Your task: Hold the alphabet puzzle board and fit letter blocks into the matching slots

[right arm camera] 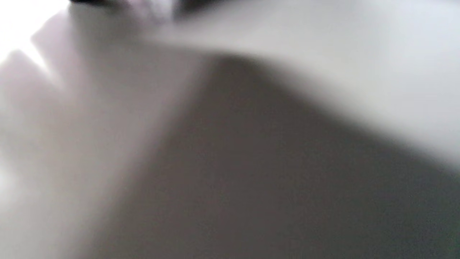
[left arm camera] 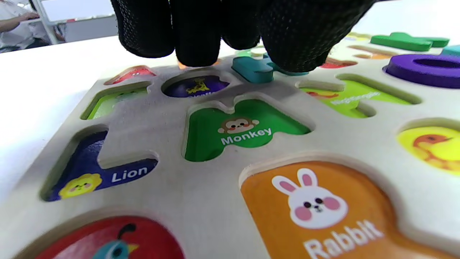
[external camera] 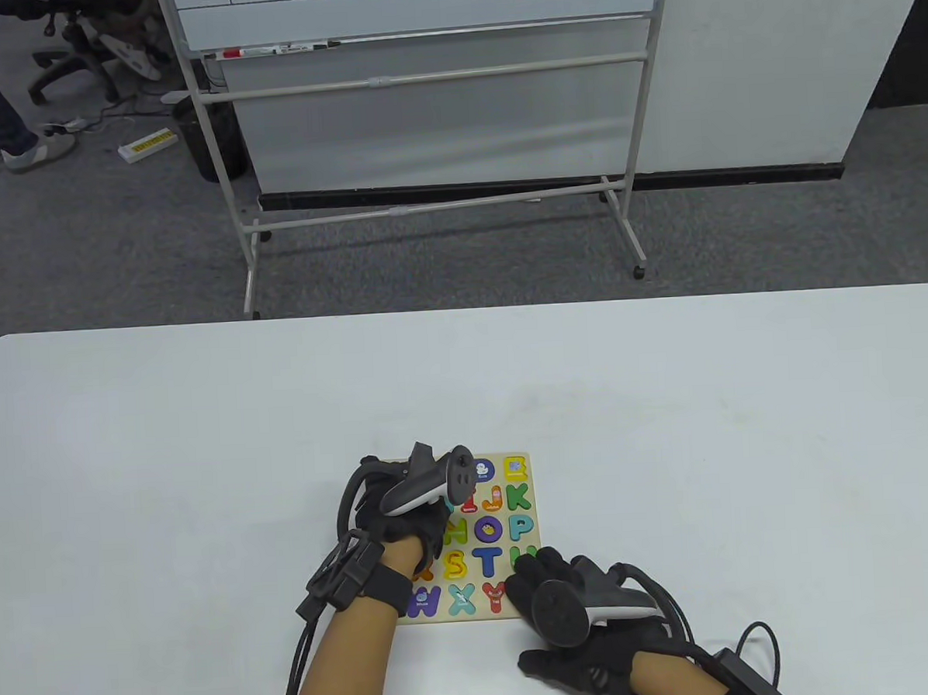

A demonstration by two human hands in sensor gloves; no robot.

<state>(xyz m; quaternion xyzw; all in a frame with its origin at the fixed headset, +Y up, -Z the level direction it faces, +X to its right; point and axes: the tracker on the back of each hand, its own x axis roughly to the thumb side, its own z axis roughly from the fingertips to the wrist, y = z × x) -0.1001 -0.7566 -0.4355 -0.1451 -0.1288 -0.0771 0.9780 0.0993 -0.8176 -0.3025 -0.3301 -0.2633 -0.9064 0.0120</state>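
Note:
The wooden alphabet puzzle board point(external camera: 513, 543) lies flat near the table's front edge. Many coloured letters sit in it. In the left wrist view the board point(left arm camera: 201, 201) shows open Lion, Monkey and Rabbit slots. My left hand point(external camera: 403, 514) hovers over the board's left part. Its fingertips point(left arm camera: 194, 43) bunch on a teal letter block point(left arm camera: 251, 70) by its white peg, beside the giraffe slot. My right hand point(external camera: 570, 598) rests at the board's lower right corner, with its fingers point(external camera: 539, 567) lying on the board. The right wrist view is a grey blur.
The white table point(external camera: 669, 399) stretches wide around the board. A purple O block point(left arm camera: 424, 66) and a green block point(left arm camera: 406, 41) sit seated to the right of my left fingers. Glove cables point(external camera: 752, 651) trail off the front edge. A whiteboard stand point(external camera: 441, 209) stands behind the table.

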